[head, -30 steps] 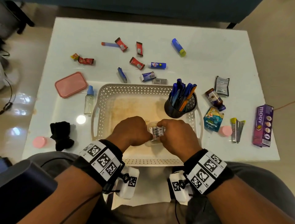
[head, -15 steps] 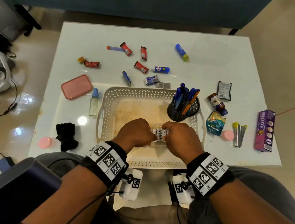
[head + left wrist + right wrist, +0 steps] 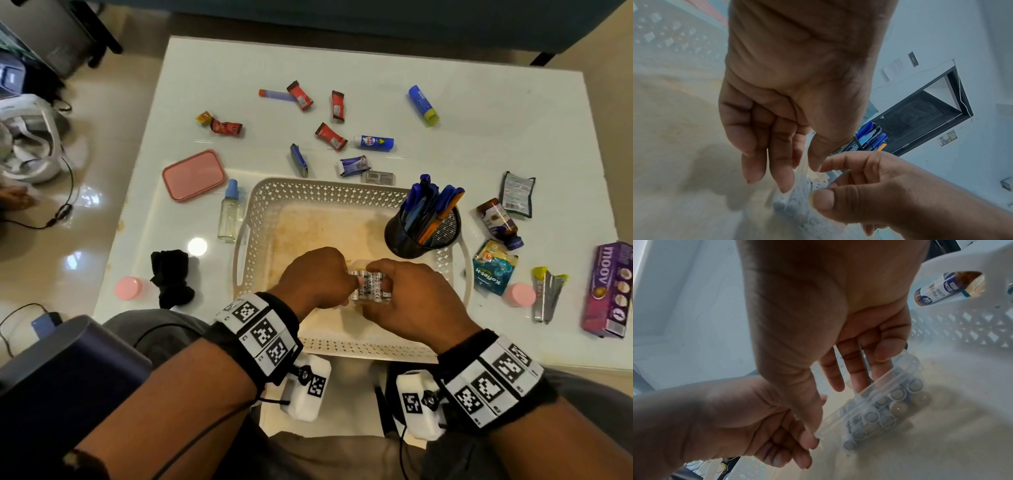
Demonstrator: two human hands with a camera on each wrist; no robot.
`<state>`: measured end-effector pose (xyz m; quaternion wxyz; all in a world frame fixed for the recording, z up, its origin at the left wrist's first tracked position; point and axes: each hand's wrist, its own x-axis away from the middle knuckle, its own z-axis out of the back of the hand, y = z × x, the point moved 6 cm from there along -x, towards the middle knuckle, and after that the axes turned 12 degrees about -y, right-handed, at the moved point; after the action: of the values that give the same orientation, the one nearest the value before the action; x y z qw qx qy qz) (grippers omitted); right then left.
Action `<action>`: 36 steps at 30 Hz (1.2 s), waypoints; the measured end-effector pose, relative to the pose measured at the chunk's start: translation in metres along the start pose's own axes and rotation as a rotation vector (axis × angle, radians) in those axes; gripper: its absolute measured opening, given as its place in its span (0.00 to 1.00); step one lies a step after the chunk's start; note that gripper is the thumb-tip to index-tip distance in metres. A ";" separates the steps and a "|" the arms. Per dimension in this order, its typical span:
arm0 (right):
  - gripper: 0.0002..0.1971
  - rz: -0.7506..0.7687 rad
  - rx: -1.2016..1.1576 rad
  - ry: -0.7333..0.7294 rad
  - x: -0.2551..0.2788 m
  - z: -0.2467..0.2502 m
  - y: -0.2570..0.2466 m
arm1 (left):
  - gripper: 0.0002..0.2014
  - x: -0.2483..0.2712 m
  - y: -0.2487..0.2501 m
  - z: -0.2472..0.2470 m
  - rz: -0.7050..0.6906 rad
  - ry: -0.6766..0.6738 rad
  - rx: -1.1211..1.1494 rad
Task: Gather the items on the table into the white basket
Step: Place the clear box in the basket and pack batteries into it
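Observation:
A clear plastic battery case (image 3: 370, 287) with several batteries sits low inside the white basket (image 3: 260, 212), near its front. My left hand (image 3: 353, 285) pinches the case's left edge. My right hand (image 3: 384, 286) grips its right side, thumb on the near face. The left wrist view shows my left fingers (image 3: 780, 170) curled onto the case (image 3: 795, 203). From the right wrist I see the battery ends in the case (image 3: 885, 405) and my right fingers (image 3: 859, 369) on its lid. A black mesh pen holder (image 3: 419, 236) stands in the basket's back right corner.
Behind the basket lie red candy wrappers (image 3: 330, 136), small blue tubes (image 3: 375, 142) and a glue stick (image 3: 423, 105). A pink lid (image 3: 193, 174), spray bottle (image 3: 230, 212) and black cloth (image 3: 171, 275) are left. A brown bottle (image 3: 498, 222), packets and a purple box (image 3: 611, 287) are right.
Both hands keep hold of the battery case at the same spot in the basket. More of the case shows between them now. The head view has shifted slightly.

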<state>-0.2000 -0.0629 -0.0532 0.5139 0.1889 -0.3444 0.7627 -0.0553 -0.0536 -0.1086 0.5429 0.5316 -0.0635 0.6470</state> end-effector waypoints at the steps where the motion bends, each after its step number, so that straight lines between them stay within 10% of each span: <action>1: 0.31 0.000 0.015 -0.010 0.000 0.000 0.000 | 0.14 0.000 0.001 0.001 -0.007 0.003 -0.001; 36: 0.26 -0.104 0.002 0.033 0.000 0.007 0.040 | 0.09 0.008 0.019 -0.007 -0.134 -0.064 0.178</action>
<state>-0.2373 -0.0774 -0.0619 0.5584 0.1942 -0.3249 0.7382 -0.0731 -0.0512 -0.0964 0.5333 0.6011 0.0127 0.5950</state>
